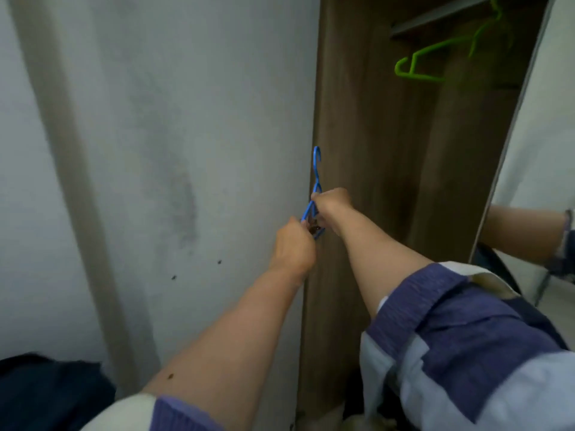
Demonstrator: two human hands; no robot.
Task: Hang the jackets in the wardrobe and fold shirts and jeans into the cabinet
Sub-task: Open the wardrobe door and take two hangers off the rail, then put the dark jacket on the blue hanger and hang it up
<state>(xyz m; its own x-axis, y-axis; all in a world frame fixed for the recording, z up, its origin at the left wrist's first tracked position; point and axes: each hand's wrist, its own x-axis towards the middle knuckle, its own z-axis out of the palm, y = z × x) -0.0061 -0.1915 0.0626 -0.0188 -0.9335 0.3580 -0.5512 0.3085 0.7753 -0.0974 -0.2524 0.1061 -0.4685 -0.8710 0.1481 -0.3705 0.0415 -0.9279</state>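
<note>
Blue hanger (315, 169) stands hook-up at the wardrobe's (367, 126) front edge, left hand (292, 244) and right hand (331, 203) both gripping its lower frame.

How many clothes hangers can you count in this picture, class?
2: a blue hanger held by both hands beside the wardrobe's edge, and a green hanger on the rail inside. Others may hang beyond the frame.
</note>
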